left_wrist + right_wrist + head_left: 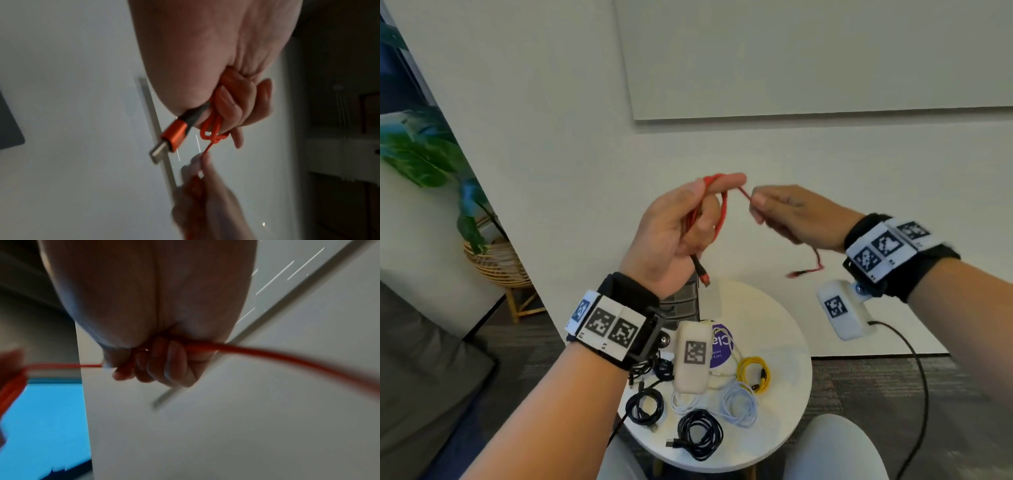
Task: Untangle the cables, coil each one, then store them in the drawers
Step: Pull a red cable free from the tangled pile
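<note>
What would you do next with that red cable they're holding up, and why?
Probably wind another loop: the left hand holds several turns of the red cable, while the right hand pinches the strand running from them, and a loose tail hangs below, uncoiled.

Red cable half-coiled aloft; 5 coiled cables lie on table.
</note>
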A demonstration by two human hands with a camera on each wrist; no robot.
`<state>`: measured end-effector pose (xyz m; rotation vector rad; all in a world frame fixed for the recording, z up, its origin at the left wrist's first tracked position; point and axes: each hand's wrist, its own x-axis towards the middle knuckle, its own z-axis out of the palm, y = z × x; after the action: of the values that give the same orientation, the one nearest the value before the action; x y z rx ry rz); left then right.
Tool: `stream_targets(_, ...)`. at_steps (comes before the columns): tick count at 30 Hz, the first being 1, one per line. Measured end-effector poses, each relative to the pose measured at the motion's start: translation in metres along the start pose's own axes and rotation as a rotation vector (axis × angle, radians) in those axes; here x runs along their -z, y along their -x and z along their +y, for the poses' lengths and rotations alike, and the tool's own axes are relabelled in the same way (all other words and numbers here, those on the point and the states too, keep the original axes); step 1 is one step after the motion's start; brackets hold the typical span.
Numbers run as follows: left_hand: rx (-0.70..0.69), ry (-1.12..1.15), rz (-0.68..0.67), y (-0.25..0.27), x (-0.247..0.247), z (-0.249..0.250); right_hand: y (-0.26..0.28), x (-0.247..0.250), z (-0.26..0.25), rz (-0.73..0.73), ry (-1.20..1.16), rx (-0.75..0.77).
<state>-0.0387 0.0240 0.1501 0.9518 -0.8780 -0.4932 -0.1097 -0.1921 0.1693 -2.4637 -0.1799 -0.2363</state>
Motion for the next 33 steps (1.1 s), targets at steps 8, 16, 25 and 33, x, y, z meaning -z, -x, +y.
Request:
stream_targets(8,-0.015,-0.015,0.284,-0.011,-0.01,-0.013,0.001,-0.016,-0.043,-0.226,0.35,0.137)
stream_targets(16,0.082,-0.776,0.048,-0.011,-0.008,-0.009,0.002,0.004,-0.034,0.167,0.488,0.324)
stream_targets(25,0.011,-0.041,-0.078,0.007,-0.003,0.014,0.003,-0.009,0.0,0.339,0.148,0.119)
stream_targets(33,-0.044,0.002,0.361,0.005,0.002,-0.007,0.007,-0.055,-0.04,-0.203,0.313,0.19)
